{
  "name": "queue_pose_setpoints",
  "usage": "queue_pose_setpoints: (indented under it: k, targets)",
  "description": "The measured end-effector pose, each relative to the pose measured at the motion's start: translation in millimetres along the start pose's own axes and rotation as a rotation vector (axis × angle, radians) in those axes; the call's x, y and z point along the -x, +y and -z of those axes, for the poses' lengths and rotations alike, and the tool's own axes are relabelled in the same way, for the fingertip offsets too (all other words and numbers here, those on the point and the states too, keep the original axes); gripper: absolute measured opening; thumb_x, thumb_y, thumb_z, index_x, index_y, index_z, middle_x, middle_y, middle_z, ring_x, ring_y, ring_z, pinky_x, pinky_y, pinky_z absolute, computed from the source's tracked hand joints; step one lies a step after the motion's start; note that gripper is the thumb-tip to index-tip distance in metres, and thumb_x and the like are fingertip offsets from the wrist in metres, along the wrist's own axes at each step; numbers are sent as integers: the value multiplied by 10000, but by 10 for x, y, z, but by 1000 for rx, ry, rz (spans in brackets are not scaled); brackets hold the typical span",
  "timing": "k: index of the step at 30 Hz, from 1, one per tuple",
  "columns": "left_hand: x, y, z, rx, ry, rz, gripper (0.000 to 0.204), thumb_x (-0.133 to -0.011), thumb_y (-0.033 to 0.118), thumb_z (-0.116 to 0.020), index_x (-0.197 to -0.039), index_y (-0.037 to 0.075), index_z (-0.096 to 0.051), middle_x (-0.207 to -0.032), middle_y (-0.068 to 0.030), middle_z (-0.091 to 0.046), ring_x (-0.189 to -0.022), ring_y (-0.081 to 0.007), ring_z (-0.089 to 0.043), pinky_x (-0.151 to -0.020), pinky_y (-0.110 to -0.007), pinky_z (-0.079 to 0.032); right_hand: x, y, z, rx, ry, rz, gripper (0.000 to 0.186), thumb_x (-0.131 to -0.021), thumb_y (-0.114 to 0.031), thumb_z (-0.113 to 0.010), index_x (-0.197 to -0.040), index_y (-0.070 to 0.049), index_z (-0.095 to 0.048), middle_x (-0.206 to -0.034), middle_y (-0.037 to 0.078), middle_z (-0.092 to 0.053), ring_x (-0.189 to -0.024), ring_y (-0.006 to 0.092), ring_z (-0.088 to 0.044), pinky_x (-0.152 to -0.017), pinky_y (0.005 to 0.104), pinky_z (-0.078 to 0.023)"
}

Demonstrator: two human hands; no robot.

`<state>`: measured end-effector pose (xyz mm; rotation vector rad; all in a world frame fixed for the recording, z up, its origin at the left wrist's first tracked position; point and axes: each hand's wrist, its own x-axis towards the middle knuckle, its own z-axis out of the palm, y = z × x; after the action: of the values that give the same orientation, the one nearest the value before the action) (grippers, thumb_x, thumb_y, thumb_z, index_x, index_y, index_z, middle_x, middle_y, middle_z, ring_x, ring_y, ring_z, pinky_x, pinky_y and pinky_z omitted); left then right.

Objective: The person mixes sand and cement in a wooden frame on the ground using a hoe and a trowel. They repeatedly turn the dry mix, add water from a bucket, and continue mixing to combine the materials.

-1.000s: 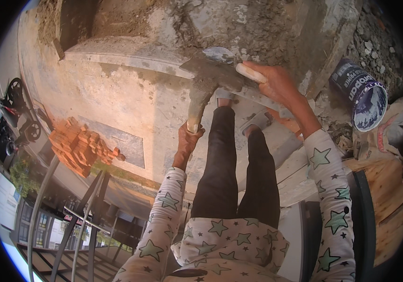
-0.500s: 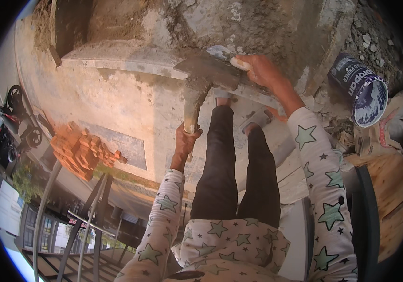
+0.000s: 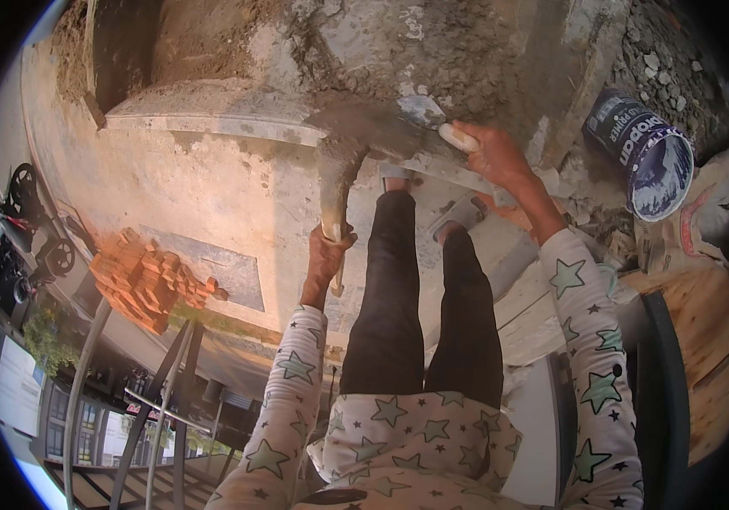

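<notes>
My left hand [image 3: 329,255] is closed around the lower handle of a mortar-caked tool [image 3: 338,183], whose broad dark head lies at the pale concrete edge [image 3: 194,113]. My right hand [image 3: 499,157] grips the pale handle of a trowel [image 3: 422,111]; its smeared metal blade rests beside that dark head, partly hard to tell from the wet mortar. Rough grey mortar and soil [image 3: 364,59] spread beyond the edge. My legs in dark trousers [image 3: 394,306] stand between my forearms, with sandalled feet close under the edge.
A purple-and-white bucket [image 3: 636,144] lies tipped at right, near rubble, torn sacks [image 3: 696,221] and plywood [image 3: 704,365]. At left are an orange brick pile [image 3: 139,276], parked motorbikes [image 3: 24,221] and metal railings [image 3: 160,408]. A wooden board [image 3: 590,102] borders the mortar.
My left hand and its tool have shifted slightly left. My right hand rose, then came down and rightward, and the trowel blade now sits lower and farther right.
</notes>
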<state>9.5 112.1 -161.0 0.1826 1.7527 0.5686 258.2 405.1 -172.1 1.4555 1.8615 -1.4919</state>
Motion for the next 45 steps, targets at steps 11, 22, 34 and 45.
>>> queue_pose_setpoints:
  k: [11, 22, 34, 45]
  targets:
    - [-7, 267, 103, 49, 6, 23, 174, -731, 67, -773, -869, 40, -670, -823, -35, -671, -786, -140, -625, -753, -322, -499, 359, -143, 84, 46, -11, -166, 611, -765, -28, -618, -1350, -198, -578, -1073, 221, -673, -987, 372, -658, -862, 445, -529]
    - [-33, 1599, 291, 33, -26, -43, 254, -645, 122, -742, -827, -1, -615, -745, -63, -599, -614, -144, -553, -598, -289, -473, 901, -134, -95, -538, 443, -95, 697, -763, -25, -574, -1435, -187, -488, -1175, 214, -659, -1010, 319, -668, -865, 379, -503]
    - [292, 2268, 581, 20, -5, -104, 236, -717, 162, -714, -828, -26, -626, -601, -70, -567, -510, -163, -549, -517, -293, -474, 595, -125, -657, -76, 274, -70, 657, -782, -73, -594, -1413, -228, -500, -1118, 198, -670, -1036, 364, -640, -870, 445, -516]
    - [320, 2508, 629, 218, -93, 5, 239, -783, 115, -690, -939, -32, -582, -716, -53, -553, -556, -143, -556, -505, -288, -502, 916, -242, -396, 92, 259, 15, 719, -753, -10, -615, -1419, -250, -491, -1006, 189, -669, -889, 372, -661, -779, 473, -522]
